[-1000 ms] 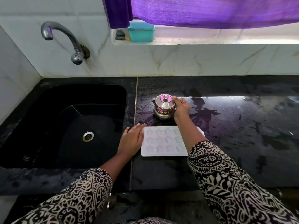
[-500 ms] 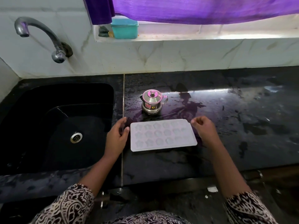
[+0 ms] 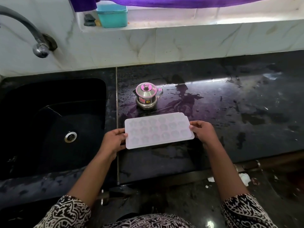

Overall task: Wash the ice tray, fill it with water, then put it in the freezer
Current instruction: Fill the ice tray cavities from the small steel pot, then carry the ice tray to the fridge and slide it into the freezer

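The white ice tray (image 3: 158,130), with several star-shaped wells, lies flat over the wet black counter (image 3: 230,112), just right of the sink. My left hand (image 3: 113,140) grips its left short edge, thumb on top. At the other end my right hand (image 3: 203,130) holds the right short edge with fingers curled round it. Whether the tray rests on the counter or is slightly lifted I cannot tell. Behind the tray stands a small steel pot (image 3: 146,96) with a lid and spout, untouched.
A black sink (image 3: 49,125) with a steel drain lies to the left, under a curved tap (image 3: 32,37). On the window ledge at the back stands a teal box (image 3: 112,15) below a purple curtain. The counter is wet with puddles.
My right hand let go of the steel pot and came back to the tray's right edge. My left hand turned from resting on the tray to gripping its left edge.
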Action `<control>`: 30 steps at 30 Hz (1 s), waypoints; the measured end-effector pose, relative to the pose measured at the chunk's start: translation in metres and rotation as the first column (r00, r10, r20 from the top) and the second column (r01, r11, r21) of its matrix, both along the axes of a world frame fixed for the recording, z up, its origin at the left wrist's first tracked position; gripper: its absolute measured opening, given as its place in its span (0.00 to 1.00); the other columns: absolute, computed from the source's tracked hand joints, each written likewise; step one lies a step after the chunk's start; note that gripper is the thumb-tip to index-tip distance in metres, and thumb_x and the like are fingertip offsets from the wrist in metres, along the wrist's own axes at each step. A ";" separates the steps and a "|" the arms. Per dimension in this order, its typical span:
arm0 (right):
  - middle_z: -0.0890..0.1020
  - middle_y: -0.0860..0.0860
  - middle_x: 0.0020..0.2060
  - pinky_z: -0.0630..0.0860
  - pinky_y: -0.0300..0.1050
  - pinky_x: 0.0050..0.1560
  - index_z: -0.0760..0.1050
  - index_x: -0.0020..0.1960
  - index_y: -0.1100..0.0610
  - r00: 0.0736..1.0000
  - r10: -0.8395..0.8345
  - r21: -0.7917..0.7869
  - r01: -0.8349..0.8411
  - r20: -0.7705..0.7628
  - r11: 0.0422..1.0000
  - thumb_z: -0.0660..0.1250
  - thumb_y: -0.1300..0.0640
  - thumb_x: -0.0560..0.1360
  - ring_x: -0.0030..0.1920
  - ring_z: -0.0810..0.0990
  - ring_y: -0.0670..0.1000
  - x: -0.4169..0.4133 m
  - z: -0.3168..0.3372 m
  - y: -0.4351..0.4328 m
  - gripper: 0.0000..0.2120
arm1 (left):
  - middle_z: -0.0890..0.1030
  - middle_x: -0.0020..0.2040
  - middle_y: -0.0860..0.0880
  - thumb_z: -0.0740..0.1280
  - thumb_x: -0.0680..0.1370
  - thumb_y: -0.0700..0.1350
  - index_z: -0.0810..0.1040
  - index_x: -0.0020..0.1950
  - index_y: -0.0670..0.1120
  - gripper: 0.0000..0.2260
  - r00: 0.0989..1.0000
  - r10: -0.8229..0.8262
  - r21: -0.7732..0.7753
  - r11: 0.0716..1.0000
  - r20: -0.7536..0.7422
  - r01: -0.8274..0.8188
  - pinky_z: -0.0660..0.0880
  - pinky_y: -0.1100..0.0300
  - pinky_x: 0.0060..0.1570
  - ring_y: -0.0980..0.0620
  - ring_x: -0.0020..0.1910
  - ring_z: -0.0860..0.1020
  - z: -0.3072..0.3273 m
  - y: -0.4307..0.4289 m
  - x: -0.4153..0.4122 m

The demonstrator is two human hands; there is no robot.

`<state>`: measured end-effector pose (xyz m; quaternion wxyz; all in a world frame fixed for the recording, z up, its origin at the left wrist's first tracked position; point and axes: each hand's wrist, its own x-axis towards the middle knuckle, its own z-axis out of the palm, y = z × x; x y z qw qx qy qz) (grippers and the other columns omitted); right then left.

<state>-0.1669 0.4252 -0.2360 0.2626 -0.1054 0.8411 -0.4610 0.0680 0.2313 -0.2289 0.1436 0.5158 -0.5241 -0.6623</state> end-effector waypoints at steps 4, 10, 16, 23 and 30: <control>0.84 0.55 0.48 0.79 0.53 0.55 0.80 0.56 0.63 0.999 -0.047 -0.034 0.047 0.022 0.998 0.68 0.64 0.75 0.49 0.82 0.54 0.004 0.003 0.000 0.10 | 0.83 0.45 0.48 0.62 0.79 0.33 0.77 0.60 0.39 0.11 1.000 0.020 0.006 1.000 -0.003 -0.020 0.77 0.56 0.37 0.51 0.43 0.81 0.002 0.003 -0.001; 0.84 0.55 0.47 0.80 0.53 0.51 0.80 0.54 0.61 0.991 -0.106 -0.075 0.113 0.084 0.991 0.68 0.65 0.75 0.47 0.83 0.54 0.006 0.006 0.007 0.09 | 0.83 0.45 0.48 0.62 0.79 0.34 0.77 0.60 0.39 0.11 1.000 -0.008 -0.040 0.999 -0.017 0.008 0.78 0.60 0.35 0.51 0.44 0.82 0.010 0.005 -0.003; 0.83 0.54 0.44 0.80 0.48 0.47 0.80 0.55 0.64 0.982 -0.168 -0.148 0.179 0.084 0.973 0.67 0.66 0.75 0.44 0.82 0.53 0.011 0.025 0.023 0.10 | 0.83 0.44 0.49 0.62 0.79 0.34 0.78 0.57 0.40 0.09 0.997 -0.063 -0.066 0.996 -0.046 0.060 0.78 0.61 0.33 0.52 0.43 0.82 0.020 0.007 -0.010; 0.82 0.54 0.44 0.78 0.35 0.34 0.79 0.54 0.63 0.963 -0.255 -0.198 0.267 0.085 0.943 0.65 0.67 0.76 0.37 0.79 0.45 0.030 0.044 0.051 0.08 | 0.83 0.46 0.48 0.62 0.79 0.34 0.78 0.55 0.42 0.09 0.983 -0.162 -0.058 0.986 -0.082 0.158 0.78 0.56 0.39 0.49 0.45 0.82 0.031 0.011 -0.017; 0.83 0.57 0.44 0.79 0.44 0.46 0.80 0.54 0.65 0.916 -0.392 -0.237 0.400 0.079 0.886 0.67 0.67 0.74 0.42 0.80 0.51 0.060 0.041 0.086 0.09 | 0.83 0.44 0.48 0.62 0.79 0.34 0.78 0.53 0.43 0.08 0.944 -0.312 -0.038 0.950 -0.111 0.309 0.78 0.60 0.34 0.50 0.44 0.82 0.036 0.018 -0.017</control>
